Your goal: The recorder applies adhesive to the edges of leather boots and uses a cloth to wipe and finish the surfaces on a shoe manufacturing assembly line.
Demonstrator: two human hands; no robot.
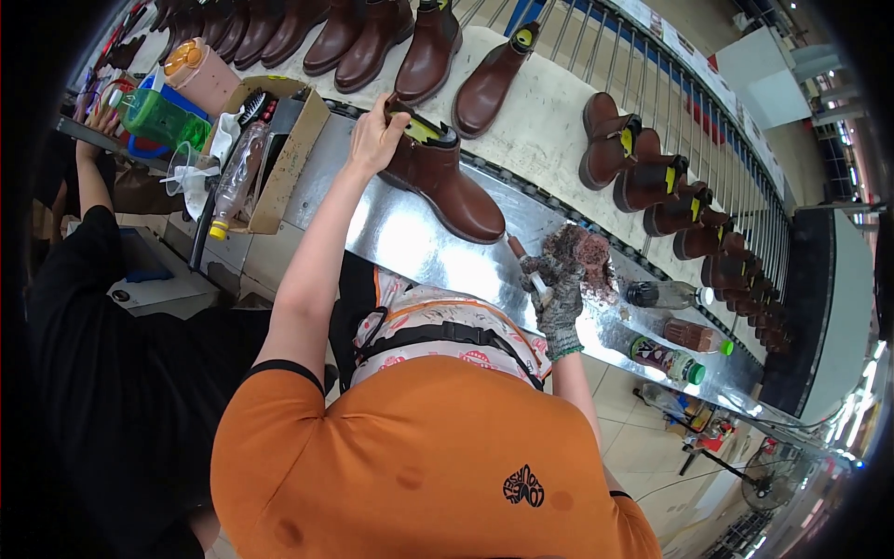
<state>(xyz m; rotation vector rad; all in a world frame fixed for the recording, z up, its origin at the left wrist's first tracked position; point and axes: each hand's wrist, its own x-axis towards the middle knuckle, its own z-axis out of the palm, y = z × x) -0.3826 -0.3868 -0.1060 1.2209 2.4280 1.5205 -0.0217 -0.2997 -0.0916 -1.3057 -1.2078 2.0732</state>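
The bare left hand (374,138) grips the top of a glossy brown leather ankle boot (443,179) standing on the shiny metal worktop (410,247). To the right, the gloved right hand (557,284) clenches a small brush (527,268) against a stained brown rag (585,259). Beyond, more brown boots (643,168) line the pale conveyor belt (540,130).

A shiny metal worktable (410,238) runs across the view, and behind it a pale conveyor belt (545,130) carries rows of brown boots (643,172) beside a railing of metal bars (652,70). At the left end stands an open cardboard box (279,154) with bottles and brushes. Below the table the floor (643,438) has light tiles, and a dark object there is perhaps a standing fan (768,484).
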